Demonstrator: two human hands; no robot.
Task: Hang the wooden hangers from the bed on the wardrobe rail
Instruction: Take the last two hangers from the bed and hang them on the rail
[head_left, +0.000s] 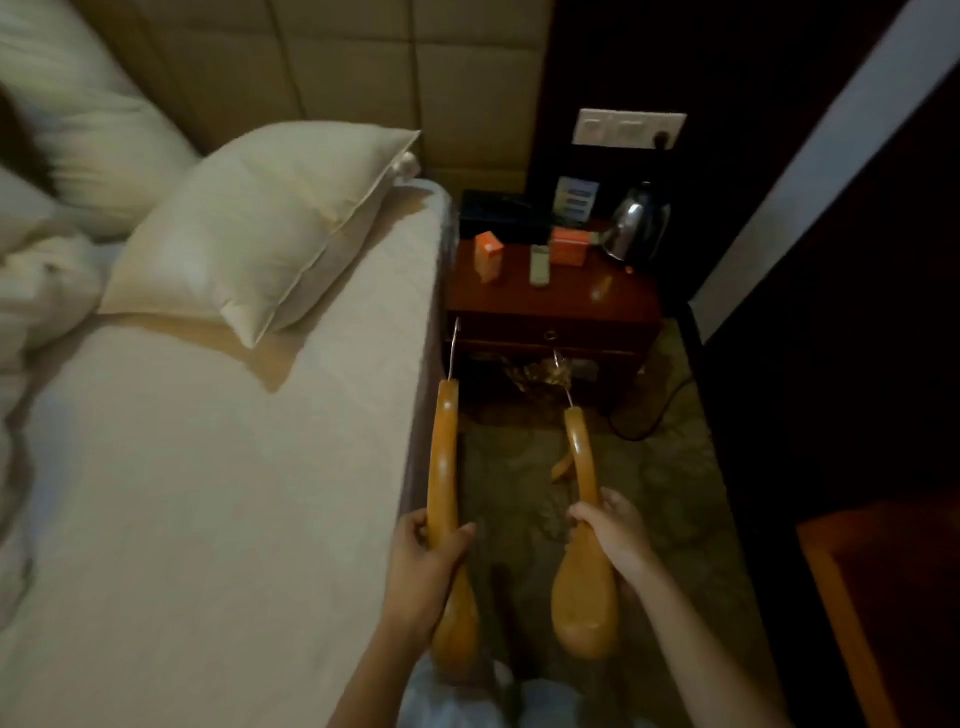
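- Head view: a person's left hand (426, 556) grips one wooden hanger (444, 457) just beside the edge of the bed (208, 467), fingers (410, 525) curled round its arm.
- The right hand (618, 535) holds a second wooden hanger (582, 467) the same way, its fingers (584, 515) wrapped round the wood.
- Both hangers are off the bed, held side by side but apart above the patterned carpet (675, 493), metal hooks pointing away from the person.
- A white pillow (260, 228) lies at the head of the bed.
- Beyond the hooks, a red-brown bedside table (550, 306) carries an orange box (489, 254), a remote control (539, 266) and a steel kettle (636, 223).
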